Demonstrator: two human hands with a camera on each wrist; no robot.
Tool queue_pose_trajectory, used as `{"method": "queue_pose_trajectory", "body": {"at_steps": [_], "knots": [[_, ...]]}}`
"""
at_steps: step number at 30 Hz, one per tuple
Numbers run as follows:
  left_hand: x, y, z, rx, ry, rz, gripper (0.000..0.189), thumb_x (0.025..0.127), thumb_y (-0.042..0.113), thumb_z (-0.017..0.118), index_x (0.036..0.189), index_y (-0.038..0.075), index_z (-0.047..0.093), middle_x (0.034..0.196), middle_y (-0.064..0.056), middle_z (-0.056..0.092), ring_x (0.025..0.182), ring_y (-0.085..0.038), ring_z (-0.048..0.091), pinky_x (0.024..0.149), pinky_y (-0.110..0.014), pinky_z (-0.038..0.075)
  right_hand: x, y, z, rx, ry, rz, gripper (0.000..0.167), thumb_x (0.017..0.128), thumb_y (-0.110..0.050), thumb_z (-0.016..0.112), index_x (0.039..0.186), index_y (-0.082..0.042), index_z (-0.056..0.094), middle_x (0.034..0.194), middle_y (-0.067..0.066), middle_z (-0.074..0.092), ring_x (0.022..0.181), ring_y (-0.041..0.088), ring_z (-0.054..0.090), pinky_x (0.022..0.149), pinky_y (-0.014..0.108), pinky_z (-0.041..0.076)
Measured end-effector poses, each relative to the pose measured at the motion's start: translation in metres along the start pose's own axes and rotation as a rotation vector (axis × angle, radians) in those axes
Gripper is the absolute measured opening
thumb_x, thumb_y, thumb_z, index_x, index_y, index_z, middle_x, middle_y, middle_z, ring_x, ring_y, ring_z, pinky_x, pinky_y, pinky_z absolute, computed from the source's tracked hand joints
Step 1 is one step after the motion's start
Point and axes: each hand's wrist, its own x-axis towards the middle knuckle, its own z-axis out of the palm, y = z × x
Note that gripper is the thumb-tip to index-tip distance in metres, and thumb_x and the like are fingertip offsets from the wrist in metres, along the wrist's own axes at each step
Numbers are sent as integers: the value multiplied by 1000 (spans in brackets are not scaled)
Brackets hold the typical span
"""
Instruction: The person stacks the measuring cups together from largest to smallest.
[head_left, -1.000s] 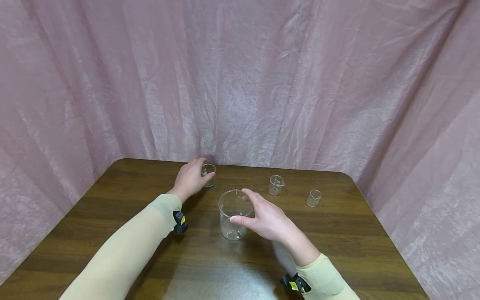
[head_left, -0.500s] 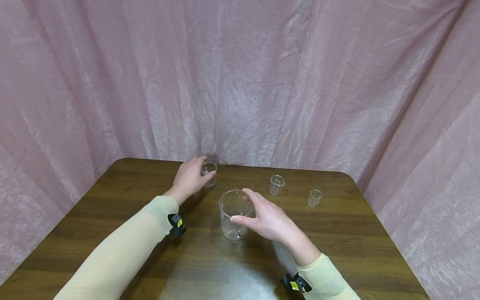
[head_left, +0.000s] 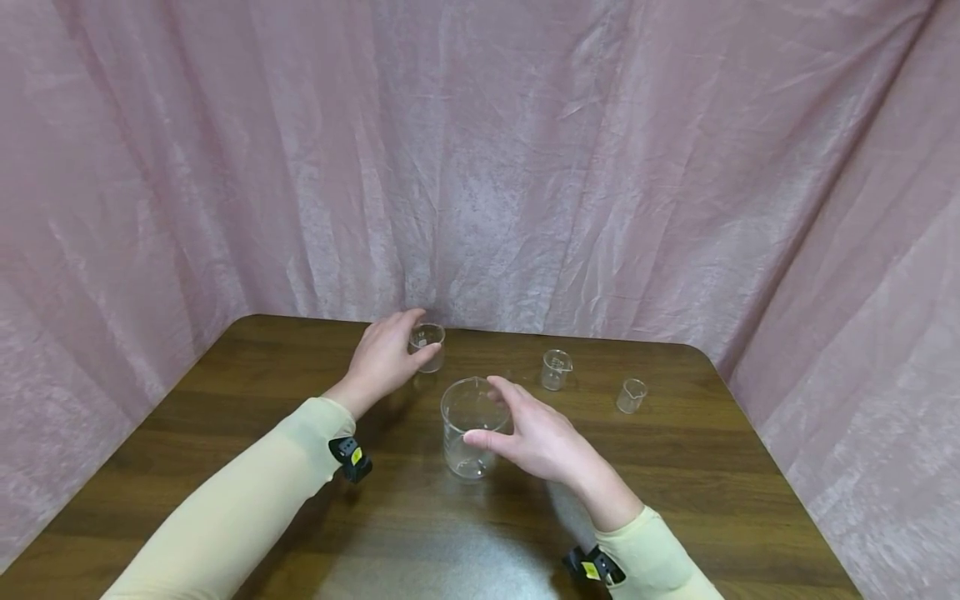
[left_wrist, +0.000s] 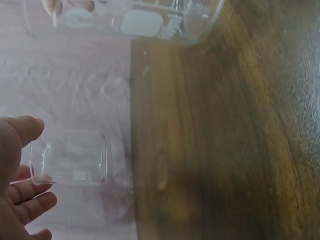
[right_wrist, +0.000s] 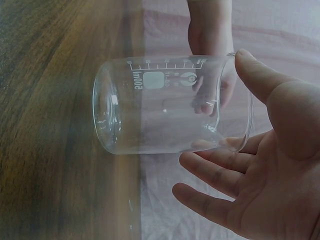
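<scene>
My left hand (head_left: 385, 354) grips a smaller glass beaker (head_left: 428, 357) near its rim, at the back of the table left of the middle. In the left wrist view the thumb and fingers sit on opposite sides of this beaker (left_wrist: 70, 157). My right hand (head_left: 540, 433) holds the large glass beaker (head_left: 467, 454) by its upper part, thumb at the near side and fingers behind. The right wrist view shows white graduation lines and a 500ml mark on the large beaker (right_wrist: 150, 110). Both beakers look to hold nothing inside.
Two smaller glass beakers stand to the right: one beaker (head_left: 554, 372) with white markings, and the smallest beaker (head_left: 631, 397) farther right. All are on a brown wooden table (head_left: 720, 467). A pink curtain (head_left: 487, 167) hangs behind the table's back edge.
My left hand has moved slightly right and back, with the beaker it grips. The right hand and large beaker keep their place; the whole view has shifted a little.
</scene>
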Motion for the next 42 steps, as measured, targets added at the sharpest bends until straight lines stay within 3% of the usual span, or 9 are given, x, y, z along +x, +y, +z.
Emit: {"method": "queue_pose_trajectory", "body": {"at_steps": [8,26,35,42], "knots": [[-5,15,-13,-2,-5,35,72,102,44,79,157,4,56,146,-16,67,137,-36,61,121,-59,37,2,-2,-1,1,4,6,91,95,-61,82,165,-13,47,148,4,67,136,29,65,112,58,49],[-17,36,-29,-7,27,138,70,100,41,82,154,3,58,133,-13,73,130,-36,64,121,-53,37,2,-2,0,2,7,3,90,96,-55,83,165,-12,47,148,6,68,134,32,66,111,60,49],[-25,48,-35,24,42,197,71,100,40,84,154,1,57,137,-14,72,133,-34,64,128,-53,29,2,-1,1,0,7,-2,92,96,-60,82,166,-12,46,149,5,67,134,30,66,111,59,50],[-29,57,-42,20,56,223,73,100,38,85,155,1,56,137,-13,72,133,-33,64,128,-54,29,2,0,1,-1,6,-2,93,96,-60,82,166,-10,45,149,6,67,134,31,66,111,59,50]]}}
